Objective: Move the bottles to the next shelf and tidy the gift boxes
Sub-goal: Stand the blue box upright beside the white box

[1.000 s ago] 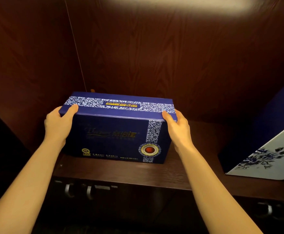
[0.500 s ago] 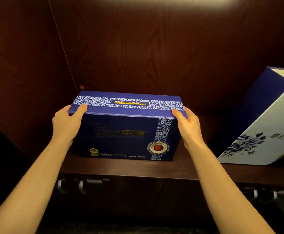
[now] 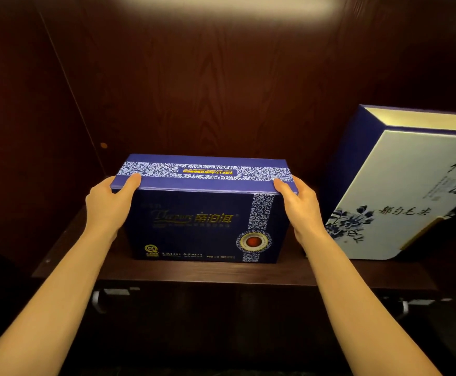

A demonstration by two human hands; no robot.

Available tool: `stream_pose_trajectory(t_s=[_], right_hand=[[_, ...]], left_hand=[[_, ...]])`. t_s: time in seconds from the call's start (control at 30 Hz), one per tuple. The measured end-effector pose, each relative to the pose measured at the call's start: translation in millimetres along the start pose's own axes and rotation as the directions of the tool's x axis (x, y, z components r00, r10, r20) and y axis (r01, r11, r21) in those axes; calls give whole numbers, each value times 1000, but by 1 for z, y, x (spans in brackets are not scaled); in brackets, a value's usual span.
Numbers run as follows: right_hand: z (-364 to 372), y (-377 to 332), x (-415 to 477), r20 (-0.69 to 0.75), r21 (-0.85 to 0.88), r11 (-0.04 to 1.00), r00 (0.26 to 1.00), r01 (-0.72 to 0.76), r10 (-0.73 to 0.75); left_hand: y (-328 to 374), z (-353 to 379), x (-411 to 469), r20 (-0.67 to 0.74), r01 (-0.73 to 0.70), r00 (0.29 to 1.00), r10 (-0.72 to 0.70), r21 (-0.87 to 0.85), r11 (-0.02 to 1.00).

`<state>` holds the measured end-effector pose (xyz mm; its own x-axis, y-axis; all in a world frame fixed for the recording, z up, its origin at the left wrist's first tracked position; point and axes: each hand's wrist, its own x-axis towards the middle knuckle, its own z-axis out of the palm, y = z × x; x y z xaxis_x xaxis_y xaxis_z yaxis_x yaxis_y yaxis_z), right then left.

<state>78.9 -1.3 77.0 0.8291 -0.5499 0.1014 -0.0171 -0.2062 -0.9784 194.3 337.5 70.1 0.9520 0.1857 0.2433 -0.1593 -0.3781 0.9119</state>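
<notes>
A dark blue gift box (image 3: 202, 221) with a white floral band and a round red seal stands on the dark wooden shelf (image 3: 221, 272). My left hand (image 3: 107, 204) grips its left end, thumb on the lid. My right hand (image 3: 301, 206) grips its right end the same way. To the right, a larger blue and white gift box (image 3: 400, 196) with a painted blue flower and black calligraphy leans tilted on the shelf. No bottles are in view.
Dark wood panels (image 3: 221, 90) close the back and the left side of the compartment. Below the shelf edge are cabinet fronts with metal handles (image 3: 98, 301). A narrow strip of shelf lies between the two boxes.
The view has shifted to the right, so the blue box appears further right and the tilted white box shows more fully. Both hands keep the same hold on the box's ends.
</notes>
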Motion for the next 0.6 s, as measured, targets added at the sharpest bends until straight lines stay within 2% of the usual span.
stream_pose_trajectory(t_s=[0.2, 0.37, 0.5, 0.6], right_hand=[[-29, 5, 1, -26, -22, 1000, 1000, 16, -16], [-41, -1, -8, 11, -79, 996, 1000, 29, -29], [-59, -10, -27, 36, -247, 953, 984, 177, -173], [-87, -16, -45, -61, -268, 909, 936, 319, -346]], left_hand=[[11, 22, -18, 0, -5, 1000, 5, 8, 1000], [13, 28, -24, -21, -28, 999, 30, 49, 998], [14, 29, -28, -22, -42, 999, 43, 77, 996], [16, 29, -32, -14, -69, 997, 71, 112, 991]])
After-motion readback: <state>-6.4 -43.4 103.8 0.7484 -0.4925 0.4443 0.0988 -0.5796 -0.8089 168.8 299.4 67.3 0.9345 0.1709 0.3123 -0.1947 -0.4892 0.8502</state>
